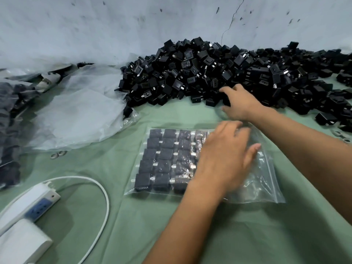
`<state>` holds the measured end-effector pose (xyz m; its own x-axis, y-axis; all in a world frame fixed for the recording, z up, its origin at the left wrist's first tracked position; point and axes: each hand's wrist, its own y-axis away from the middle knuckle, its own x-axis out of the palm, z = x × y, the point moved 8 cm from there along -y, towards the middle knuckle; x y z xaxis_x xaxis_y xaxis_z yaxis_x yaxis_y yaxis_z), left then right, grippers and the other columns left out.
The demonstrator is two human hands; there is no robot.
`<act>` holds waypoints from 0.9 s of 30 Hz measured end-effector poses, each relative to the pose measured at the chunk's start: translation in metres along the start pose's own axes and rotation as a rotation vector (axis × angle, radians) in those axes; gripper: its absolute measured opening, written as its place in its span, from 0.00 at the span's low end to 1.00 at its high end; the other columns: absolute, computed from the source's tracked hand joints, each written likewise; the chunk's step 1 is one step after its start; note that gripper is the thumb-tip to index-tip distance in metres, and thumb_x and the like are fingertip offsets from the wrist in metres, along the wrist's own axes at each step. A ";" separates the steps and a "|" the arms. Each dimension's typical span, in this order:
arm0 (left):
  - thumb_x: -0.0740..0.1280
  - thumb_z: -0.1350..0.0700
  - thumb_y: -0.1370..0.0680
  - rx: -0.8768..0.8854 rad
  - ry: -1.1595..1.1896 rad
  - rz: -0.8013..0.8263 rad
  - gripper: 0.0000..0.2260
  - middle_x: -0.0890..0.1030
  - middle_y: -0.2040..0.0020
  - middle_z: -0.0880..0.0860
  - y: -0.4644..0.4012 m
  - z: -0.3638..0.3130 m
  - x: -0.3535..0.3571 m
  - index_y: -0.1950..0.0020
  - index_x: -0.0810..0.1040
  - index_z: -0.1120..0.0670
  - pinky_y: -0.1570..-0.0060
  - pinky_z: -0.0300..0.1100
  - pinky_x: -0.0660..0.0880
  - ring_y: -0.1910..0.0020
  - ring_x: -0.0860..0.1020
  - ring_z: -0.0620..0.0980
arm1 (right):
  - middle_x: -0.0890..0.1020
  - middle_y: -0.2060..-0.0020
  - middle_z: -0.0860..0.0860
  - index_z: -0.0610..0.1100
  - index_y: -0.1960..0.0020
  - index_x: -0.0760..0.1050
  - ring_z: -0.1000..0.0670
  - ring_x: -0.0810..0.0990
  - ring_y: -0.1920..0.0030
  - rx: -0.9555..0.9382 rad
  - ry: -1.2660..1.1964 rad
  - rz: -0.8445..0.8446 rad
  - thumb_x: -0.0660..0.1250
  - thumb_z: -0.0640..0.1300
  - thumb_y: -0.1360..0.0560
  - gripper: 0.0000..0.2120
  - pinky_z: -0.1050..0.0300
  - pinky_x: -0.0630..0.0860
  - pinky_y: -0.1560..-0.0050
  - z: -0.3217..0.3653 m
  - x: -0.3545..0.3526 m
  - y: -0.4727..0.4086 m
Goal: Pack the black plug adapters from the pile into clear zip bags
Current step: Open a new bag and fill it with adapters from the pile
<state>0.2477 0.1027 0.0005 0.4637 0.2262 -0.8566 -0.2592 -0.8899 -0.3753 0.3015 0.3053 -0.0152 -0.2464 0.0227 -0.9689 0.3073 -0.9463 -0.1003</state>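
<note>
Right now the left hand [222,155] lies flat and open-fingered on a clear zip bag [262,183] on the green cloth [171,225], gripping nothing; rows of adapters [162,159] fill the bag's left part. Beyond it, the right hand [240,103] reaches into the pile [190,73] by the wall, fingers curled among plugs; whether it grips one I cannot tell.

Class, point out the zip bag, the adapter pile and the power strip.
Zip bag [266,189], head view: bare clear plastic near its right edge.
Adapter pile [190,73], head view: middle of the heap.
Power strip [32,202], head view: its white casing.
</note>
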 end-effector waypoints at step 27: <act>0.79 0.63 0.28 0.124 0.341 -0.152 0.06 0.82 0.59 0.48 -0.003 0.007 -0.026 0.53 0.88 0.54 0.60 0.42 0.76 0.62 0.79 0.46 | 0.86 0.57 0.43 0.40 0.47 0.81 0.48 0.78 0.62 -0.172 -0.838 0.577 0.74 0.43 0.23 0.08 0.56 0.71 0.66 0.003 -0.009 0.173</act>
<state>0.2301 0.1024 0.0212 0.7541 0.1890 -0.6290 -0.2564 -0.7969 -0.5469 0.3545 0.1407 -0.0229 -0.5613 -0.7147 -0.4174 0.6930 -0.6816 0.2351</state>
